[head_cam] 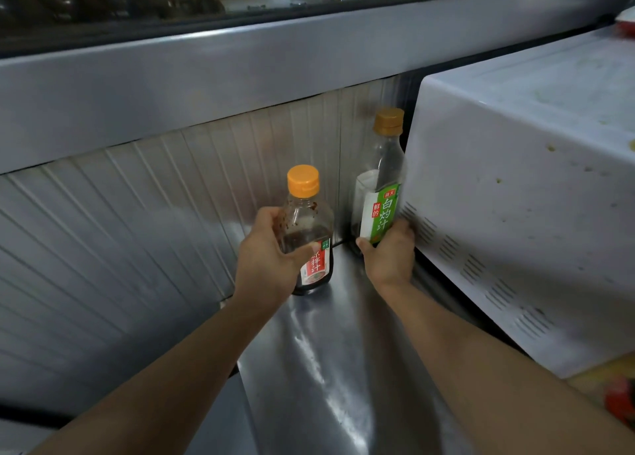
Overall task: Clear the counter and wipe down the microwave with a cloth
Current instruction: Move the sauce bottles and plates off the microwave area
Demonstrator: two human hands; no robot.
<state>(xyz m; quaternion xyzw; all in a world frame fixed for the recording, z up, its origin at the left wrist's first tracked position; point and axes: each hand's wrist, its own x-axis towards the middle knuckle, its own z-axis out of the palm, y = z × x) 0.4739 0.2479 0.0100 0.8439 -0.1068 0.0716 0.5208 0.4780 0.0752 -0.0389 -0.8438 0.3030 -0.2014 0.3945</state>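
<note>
A short sauce bottle (pixel 309 227) with an orange cap and red label stands on the steel counter (pixel 330 368); my left hand (pixel 268 258) grips its body. A taller sauce bottle (pixel 383 186) with a brownish-gold cap and green label stands in the back corner, and my right hand (pixel 390 251) grips its lower part. The white microwave (pixel 522 193) sits at the right, its vented side wall right beside my right hand. Stains speckle its top and side. No cloth is visible.
A ribbed metal wall (pixel 137 234) runs along the left and back of the counter, under a broad steel ledge (pixel 240 76). A red object (pixel 618 403) lies blurred at the lower right, in front of the microwave.
</note>
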